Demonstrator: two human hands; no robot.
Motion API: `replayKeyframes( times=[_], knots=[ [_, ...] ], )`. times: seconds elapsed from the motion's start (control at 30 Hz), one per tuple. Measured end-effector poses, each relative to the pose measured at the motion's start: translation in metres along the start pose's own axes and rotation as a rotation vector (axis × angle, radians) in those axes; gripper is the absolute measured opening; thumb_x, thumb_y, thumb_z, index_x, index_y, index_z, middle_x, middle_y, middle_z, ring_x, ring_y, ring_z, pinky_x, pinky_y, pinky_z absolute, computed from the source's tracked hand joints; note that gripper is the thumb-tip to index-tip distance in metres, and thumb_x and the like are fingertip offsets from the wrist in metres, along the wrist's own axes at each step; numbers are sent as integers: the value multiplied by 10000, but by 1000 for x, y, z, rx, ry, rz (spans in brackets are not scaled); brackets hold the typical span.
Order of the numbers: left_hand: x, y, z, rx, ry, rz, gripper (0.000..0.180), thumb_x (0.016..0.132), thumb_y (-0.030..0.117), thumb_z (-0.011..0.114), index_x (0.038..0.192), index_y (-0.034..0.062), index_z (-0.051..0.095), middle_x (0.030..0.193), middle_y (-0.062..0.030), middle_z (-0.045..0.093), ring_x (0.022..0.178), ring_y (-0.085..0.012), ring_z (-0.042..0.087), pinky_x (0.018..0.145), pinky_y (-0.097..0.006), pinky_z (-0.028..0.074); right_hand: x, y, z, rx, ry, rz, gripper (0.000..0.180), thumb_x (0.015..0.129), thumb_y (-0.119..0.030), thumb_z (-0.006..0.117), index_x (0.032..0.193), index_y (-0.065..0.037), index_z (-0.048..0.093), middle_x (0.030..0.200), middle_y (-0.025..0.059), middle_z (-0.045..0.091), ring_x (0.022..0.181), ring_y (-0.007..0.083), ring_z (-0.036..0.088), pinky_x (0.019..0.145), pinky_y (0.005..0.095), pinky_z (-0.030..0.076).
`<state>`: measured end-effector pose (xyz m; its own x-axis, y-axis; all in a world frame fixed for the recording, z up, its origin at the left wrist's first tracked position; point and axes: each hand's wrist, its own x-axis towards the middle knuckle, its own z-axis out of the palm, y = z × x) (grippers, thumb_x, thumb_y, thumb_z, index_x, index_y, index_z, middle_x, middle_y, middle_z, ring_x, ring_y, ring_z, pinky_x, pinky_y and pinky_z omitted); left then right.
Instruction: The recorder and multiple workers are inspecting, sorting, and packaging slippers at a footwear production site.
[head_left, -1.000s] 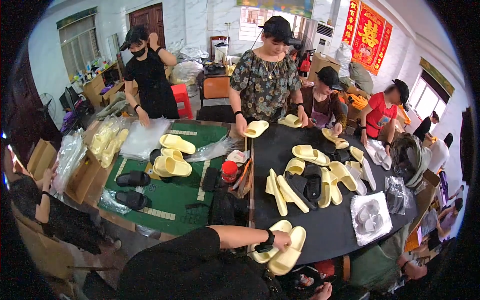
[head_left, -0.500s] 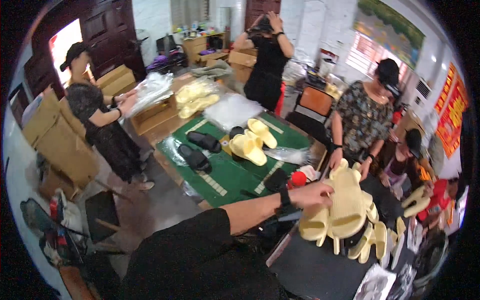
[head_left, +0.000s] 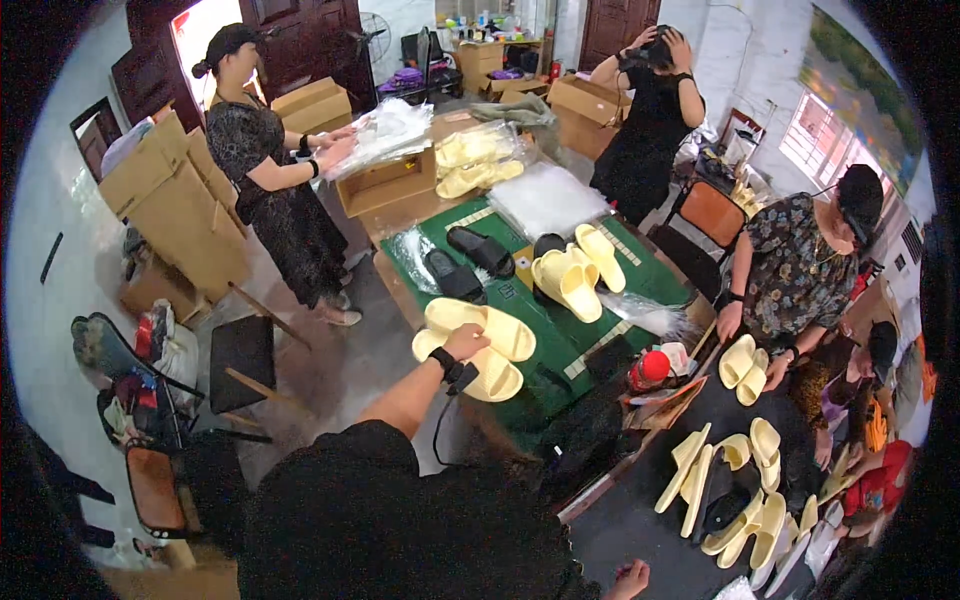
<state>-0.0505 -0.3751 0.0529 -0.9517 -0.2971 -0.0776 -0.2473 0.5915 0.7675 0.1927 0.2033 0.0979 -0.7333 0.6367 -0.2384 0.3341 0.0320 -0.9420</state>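
My left hand [head_left: 466, 342], with a black band and a small dark device at the wrist, grips a pair of pale yellow slippers [head_left: 505, 334] side by side, over the near left edge of the green table. Behind them on the green top lie black slippers [head_left: 455, 278] and more yellow slippers [head_left: 567, 284]. My right hand [head_left: 630, 578] shows at the bottom edge, over the black table [head_left: 625, 525]; most of its fingers are cut off or hidden. Several yellow slippers [head_left: 685, 476] lie on the black table, beyond that hand.
A person [head_left: 270, 165] stands at the left beside clear plastic bags [head_left: 385, 128] and a cardboard box [head_left: 385, 185]. Another person [head_left: 650, 125] stands at the back. At the right, a person in a patterned top [head_left: 800, 255] handles slippers [head_left: 743, 370]. Chairs [head_left: 242, 360] stand on the left.
My left hand has swung from the slippers on the black table to the left, carrying a pair over the green table. The view has turned left. My right hand has come into sight.
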Motion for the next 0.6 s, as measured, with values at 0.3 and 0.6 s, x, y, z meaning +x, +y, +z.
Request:
replayKeyframes(
  times=[0.3,0.6],
  knots=[
    [33,-38,-7,-386,306,-109,327,807,238,624,989,-33,623,861,-158,673,762,-203,640,673,-321,493,28,35,7,-239,-282,-51,177,885,-172,569,927,-7,615,719,56,598,617,116,488,523,277,400],
    [85,32,-8,351,536,-171,391,761,199,573,1142,112,558,792,-224,614,786,-383,598,766,-457,476,31,67,17,-228,-261,-166,262,905,-232,540,832,16,582,619,93,477,558,201,450,555,398,444]
  ],
)
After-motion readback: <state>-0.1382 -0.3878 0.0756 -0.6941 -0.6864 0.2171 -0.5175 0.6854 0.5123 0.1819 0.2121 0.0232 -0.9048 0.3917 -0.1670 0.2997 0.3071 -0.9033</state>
